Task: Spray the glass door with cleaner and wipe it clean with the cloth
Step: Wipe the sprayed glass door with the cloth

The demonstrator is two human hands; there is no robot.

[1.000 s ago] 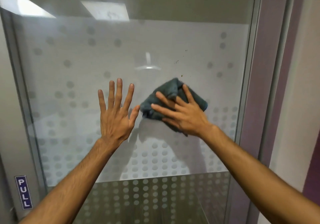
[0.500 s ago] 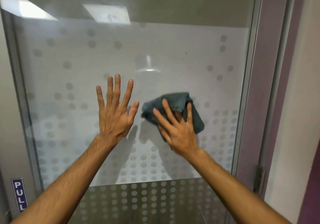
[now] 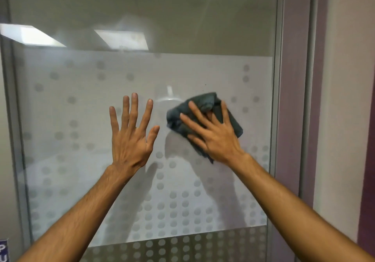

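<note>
The glass door (image 3: pixel 81 91) fills the view, with a frosted white band patterned with grey dots. A crumpled dark grey cloth (image 3: pixel 205 103) lies flat against the glass right of centre. My right hand (image 3: pixel 213 136) presses on the cloth with fingers spread, covering its lower part. To the left, my left hand (image 3: pixel 129 138) rests flat on the glass, fingers apart and pointing up, holding nothing. A hand's width of glass separates it from the cloth. No spray bottle is in view.
A metal door frame (image 3: pixel 277 99) runs down the right of the glass, with a purple jamb (image 3: pixel 294 99) and pale wall beyond. Another metal edge (image 3: pixel 14 119) stands at left. A blue PULL sticker (image 3: pixel 4 251) shows at the bottom left corner.
My right hand has slid the cloth up and to the right from where it was half a second ago. The view has tilted upward. My left hand stays flat on the glass.
</note>
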